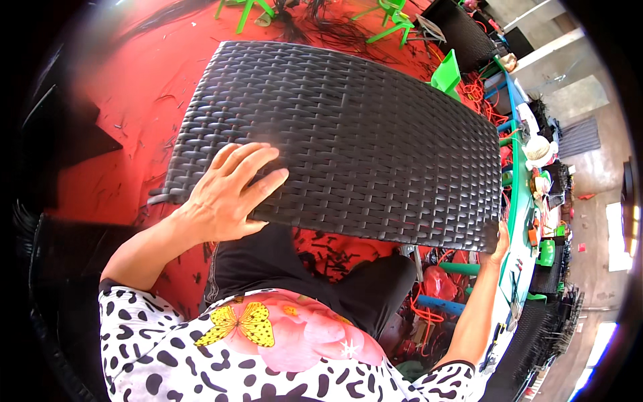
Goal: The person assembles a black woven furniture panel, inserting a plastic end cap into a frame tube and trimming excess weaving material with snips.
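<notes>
A large black woven wicker-look panel lies tilted in front of me, above my lap. My left hand rests with its fingers spread on the panel's near left part, close to the lower edge. At the near right corner my right hand grips the panel's edge; most of its fingers are hidden behind the panel. The underside of the panel does not show. A loose strand end sticks out at the panel's left corner.
Red floor with dark scraps surrounds me. Green chairs stand at the back, and a green dustpan-like piece shows behind the panel. A green-edged bench with mixed items and a fan runs along the right.
</notes>
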Motion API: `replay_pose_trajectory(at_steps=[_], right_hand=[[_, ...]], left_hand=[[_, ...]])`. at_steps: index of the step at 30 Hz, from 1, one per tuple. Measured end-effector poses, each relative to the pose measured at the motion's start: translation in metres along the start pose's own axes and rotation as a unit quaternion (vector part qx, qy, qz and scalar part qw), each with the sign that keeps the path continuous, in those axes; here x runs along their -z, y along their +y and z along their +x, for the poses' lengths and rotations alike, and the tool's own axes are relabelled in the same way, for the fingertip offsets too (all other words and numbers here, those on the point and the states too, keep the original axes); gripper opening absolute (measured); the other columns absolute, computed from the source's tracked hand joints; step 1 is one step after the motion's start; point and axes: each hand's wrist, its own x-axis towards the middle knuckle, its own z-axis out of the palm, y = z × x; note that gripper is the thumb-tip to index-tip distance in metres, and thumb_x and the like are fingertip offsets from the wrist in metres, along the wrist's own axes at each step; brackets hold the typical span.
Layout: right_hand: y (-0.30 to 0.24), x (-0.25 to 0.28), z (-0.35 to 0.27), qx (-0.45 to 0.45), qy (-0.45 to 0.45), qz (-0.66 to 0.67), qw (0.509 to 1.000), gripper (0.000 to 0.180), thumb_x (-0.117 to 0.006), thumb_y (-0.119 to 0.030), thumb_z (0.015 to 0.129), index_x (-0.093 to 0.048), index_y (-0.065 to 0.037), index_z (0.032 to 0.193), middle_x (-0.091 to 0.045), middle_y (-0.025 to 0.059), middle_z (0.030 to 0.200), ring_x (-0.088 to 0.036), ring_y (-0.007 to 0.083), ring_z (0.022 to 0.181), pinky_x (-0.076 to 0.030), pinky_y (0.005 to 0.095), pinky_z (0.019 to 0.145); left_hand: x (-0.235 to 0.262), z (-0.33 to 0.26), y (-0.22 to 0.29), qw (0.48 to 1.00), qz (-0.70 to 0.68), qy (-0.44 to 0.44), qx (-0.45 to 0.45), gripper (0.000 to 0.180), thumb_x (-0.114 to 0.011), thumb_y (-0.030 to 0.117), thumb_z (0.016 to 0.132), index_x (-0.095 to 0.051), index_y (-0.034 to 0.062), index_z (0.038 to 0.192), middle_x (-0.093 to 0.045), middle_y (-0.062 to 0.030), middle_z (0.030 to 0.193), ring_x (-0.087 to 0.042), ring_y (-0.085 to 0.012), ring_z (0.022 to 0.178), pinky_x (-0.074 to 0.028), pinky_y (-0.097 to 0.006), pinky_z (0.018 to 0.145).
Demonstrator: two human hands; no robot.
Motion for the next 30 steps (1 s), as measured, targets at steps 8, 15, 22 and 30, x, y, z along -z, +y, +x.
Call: replay_pose_trajectory(at_steps=[8, 15, 22, 30], right_hand=[[0.002, -0.007, -0.018, -0.053, 0.056, 0.08, 0.994, 0.026, -0.051, -0.022, 0.083, -0.058, -0.005, 0.101, -0.065, 0.0081, 0.087, -0.063, 0.0195, 0.071, -0.051, 0.0309, 0.067], [-0.039, -0.077, -0.006, -0.003, 0.07, 0.077, 0.995, 0.023, -0.053, -0.016, 0.08, -0.057, -0.003, 0.097, -0.061, 0.0094, 0.088, -0.061, 0.0208, 0.077, -0.051, 0.0313, 0.07], [-0.092, -0.178, 0.042, 0.225, 0.123, -0.007, 0.967, 0.026, -0.053, -0.015, 0.08, -0.057, -0.001, 0.101, -0.057, 0.0067, 0.093, -0.056, 0.0165, 0.087, -0.045, 0.0294, 0.081], [-0.118, -0.229, 0.083, 0.221, -0.015, -0.056, 0.974, 0.023, -0.046, -0.013, 0.082, -0.055, -0.001, 0.099, -0.058, 0.0076, 0.086, -0.055, 0.0162, 0.082, -0.044, 0.0286, 0.08]], left_hand=[[0.015, 0.012, -0.026, 1.0, 0.017, -0.024, -0.007, 0.073, -0.077, 0.026, 0.049, -0.052, 0.0051, 0.114, -0.044, -0.014, 0.125, -0.042, -0.0315, 0.117, -0.032, -0.044, 0.098], [0.022, 0.029, -0.092, 0.982, 0.137, 0.125, 0.036, 0.058, -0.074, 0.025, 0.055, -0.055, 0.0037, 0.105, -0.054, -0.0126, 0.113, -0.052, -0.0299, 0.105, -0.04, -0.041, 0.09], [0.034, 0.073, -0.19, 0.904, 0.212, 0.267, 0.259, 0.031, -0.064, 0.018, 0.067, -0.061, 0.0082, 0.096, -0.06, -0.0128, 0.101, -0.053, -0.0292, 0.103, -0.035, -0.041, 0.091], [0.044, 0.098, -0.244, 0.889, 0.16, 0.201, 0.378, 0.032, -0.06, 0.021, 0.072, -0.061, 0.0097, 0.102, -0.059, -0.0108, 0.107, -0.05, -0.0267, 0.109, -0.033, -0.04, 0.096]])
